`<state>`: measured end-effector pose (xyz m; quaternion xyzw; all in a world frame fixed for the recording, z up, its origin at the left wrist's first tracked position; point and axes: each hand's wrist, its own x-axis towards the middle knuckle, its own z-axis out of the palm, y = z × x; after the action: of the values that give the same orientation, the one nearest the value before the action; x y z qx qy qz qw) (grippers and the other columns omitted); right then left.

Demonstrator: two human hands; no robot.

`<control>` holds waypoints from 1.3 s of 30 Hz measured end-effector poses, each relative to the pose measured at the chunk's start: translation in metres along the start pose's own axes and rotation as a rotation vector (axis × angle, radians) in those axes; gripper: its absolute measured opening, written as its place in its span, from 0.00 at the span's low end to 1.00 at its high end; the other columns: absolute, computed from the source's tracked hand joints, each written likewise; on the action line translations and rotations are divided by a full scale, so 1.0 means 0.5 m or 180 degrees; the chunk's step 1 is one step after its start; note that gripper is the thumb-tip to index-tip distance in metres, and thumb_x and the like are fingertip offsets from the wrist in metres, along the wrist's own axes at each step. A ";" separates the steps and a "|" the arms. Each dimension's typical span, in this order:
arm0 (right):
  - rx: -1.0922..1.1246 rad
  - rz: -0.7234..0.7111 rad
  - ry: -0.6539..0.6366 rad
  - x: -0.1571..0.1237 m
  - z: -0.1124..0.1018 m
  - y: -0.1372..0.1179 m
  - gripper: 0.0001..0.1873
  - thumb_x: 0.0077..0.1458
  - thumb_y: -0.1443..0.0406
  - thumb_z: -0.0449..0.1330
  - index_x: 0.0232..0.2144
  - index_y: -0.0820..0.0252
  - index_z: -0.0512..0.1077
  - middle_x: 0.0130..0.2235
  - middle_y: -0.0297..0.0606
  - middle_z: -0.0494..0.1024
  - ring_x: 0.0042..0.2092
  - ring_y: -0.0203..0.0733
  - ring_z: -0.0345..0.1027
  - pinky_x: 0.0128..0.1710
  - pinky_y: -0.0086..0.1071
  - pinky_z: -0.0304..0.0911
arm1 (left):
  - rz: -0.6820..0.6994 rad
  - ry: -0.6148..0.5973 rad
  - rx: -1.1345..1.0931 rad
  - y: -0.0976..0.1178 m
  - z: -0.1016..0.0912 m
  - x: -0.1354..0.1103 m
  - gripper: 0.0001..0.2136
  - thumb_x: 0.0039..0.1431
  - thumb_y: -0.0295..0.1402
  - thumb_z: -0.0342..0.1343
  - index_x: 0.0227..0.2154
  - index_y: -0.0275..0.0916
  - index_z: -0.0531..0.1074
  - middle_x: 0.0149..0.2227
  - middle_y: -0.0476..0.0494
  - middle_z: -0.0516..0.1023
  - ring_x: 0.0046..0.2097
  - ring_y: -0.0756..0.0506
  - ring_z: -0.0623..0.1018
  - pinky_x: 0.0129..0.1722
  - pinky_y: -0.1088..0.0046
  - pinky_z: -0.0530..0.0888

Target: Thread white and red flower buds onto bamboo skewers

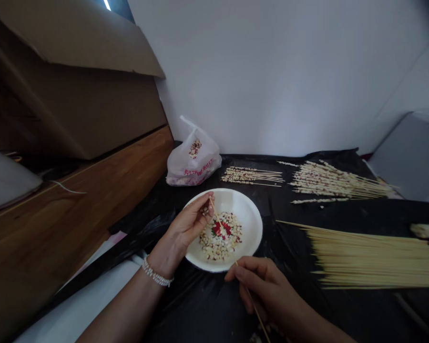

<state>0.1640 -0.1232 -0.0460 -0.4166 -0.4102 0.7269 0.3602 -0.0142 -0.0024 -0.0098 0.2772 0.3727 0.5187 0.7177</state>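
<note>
l hand (193,221) is over the left side of the white bowl (249,228), thumb + fingertips closed in a pinch at the upper end of a thin skewer (260,320); can't tell if a kernel sits btwn them too, too small. r hand (262,281) is at the bowl's near rim, touching or not is unclear, thumb + index gripping the skewer lower down, other fingers loosely curled, rest of the stick slanting down past the palm. looks like one stick running btwn both hands, tho its middle is hard to make out against the bowl; prob held at 2 spots so smth that thin doesn't wobble. pale + dark-red kernels (214,252) lie loose in the bowl, prob set right under the hands so they're in easy reach & drops get caught. plastic bag (196,164) w/ more of them stands just behind, prob handy for topping up. bare sticks (375,259) lie in a bundle on the r hand's side, prob b/c that hand takes them. farther back, a short loaded bunch (241,175) & a bigger loaded pile (321,180), both w/ beaded ends left, stems right, prob so they don't tangle. black sheet (286,245) underneath prob keeps the surface clean.
</note>
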 end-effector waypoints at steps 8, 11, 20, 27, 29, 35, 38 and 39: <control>-0.0037 0.0032 0.0031 0.001 0.003 -0.004 0.22 0.53 0.46 0.62 0.31 0.60 0.75 0.14 0.22 0.65 0.13 0.27 0.44 0.13 0.25 0.38 | -0.0174 0.0564 -0.0249 -0.004 0.021 0.019 0.05 0.58 0.18 0.60 0.34 0.32 0.78 0.29 0.47 0.79 0.27 0.55 0.75 0.27 0.84 0.74; -0.0150 -0.0007 0.0110 0.001 0.004 -0.005 0.22 0.54 0.46 0.62 0.31 0.60 0.75 0.14 0.23 0.64 0.14 0.28 0.45 0.15 0.25 0.38 | -0.0238 0.0561 -0.0377 -0.002 0.022 0.015 0.05 0.58 0.18 0.60 0.34 0.31 0.78 0.28 0.46 0.78 0.27 0.54 0.76 0.27 0.84 0.74; -0.0413 -0.0143 0.0075 -0.003 0.001 -0.007 0.22 0.55 0.47 0.60 0.31 0.61 0.75 0.15 0.24 0.64 0.16 0.29 0.47 0.17 0.27 0.39 | -0.0483 0.0322 -0.0587 -0.004 0.008 0.018 0.09 0.54 0.17 0.63 0.36 0.33 0.76 0.30 0.47 0.79 0.29 0.52 0.77 0.30 0.80 0.74; -0.0481 -0.0175 0.0114 -0.003 0.006 -0.008 0.23 0.54 0.46 0.59 0.30 0.60 0.75 0.15 0.25 0.63 0.16 0.30 0.46 0.17 0.27 0.41 | -0.0567 0.0223 -0.0678 0.004 0.013 0.013 0.04 0.58 0.19 0.59 0.32 0.33 0.74 0.28 0.46 0.76 0.28 0.52 0.75 0.29 0.79 0.74; -0.0515 -0.0152 0.0137 -0.004 0.007 -0.007 0.23 0.55 0.46 0.59 0.30 0.60 0.75 0.15 0.24 0.63 0.16 0.29 0.46 0.17 0.27 0.41 | -0.0599 0.0212 -0.0660 0.006 0.016 0.010 0.05 0.60 0.20 0.57 0.31 0.33 0.74 0.27 0.46 0.76 0.26 0.52 0.75 0.28 0.79 0.74; -0.0534 -0.0107 0.0091 -0.004 0.004 -0.002 0.22 0.55 0.46 0.59 0.31 0.59 0.75 0.15 0.25 0.64 0.16 0.29 0.47 0.17 0.27 0.41 | -0.0586 0.0080 -0.0639 0.005 0.019 0.006 0.06 0.62 0.20 0.55 0.30 0.32 0.74 0.27 0.46 0.76 0.26 0.52 0.75 0.27 0.78 0.75; -0.0519 -0.0180 0.0130 -0.002 0.005 -0.001 0.22 0.55 0.46 0.60 0.31 0.59 0.75 0.15 0.25 0.64 0.16 0.29 0.48 0.17 0.27 0.41 | -0.0555 0.0065 -0.0628 0.002 0.018 0.007 0.06 0.62 0.21 0.55 0.30 0.32 0.74 0.27 0.45 0.75 0.25 0.52 0.74 0.27 0.78 0.75; -0.0488 -0.0187 0.0141 -0.001 0.005 -0.001 0.22 0.55 0.47 0.60 0.31 0.60 0.76 0.15 0.25 0.64 0.16 0.29 0.47 0.17 0.27 0.41 | -0.0556 0.0076 -0.0632 0.002 0.018 0.007 0.06 0.62 0.21 0.54 0.30 0.32 0.74 0.27 0.45 0.75 0.25 0.52 0.74 0.27 0.78 0.75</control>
<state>0.1621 -0.1243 -0.0447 -0.4467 -0.4687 0.6731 0.3574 -0.0065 0.0012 -0.0046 0.1652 0.3508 0.4918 0.7796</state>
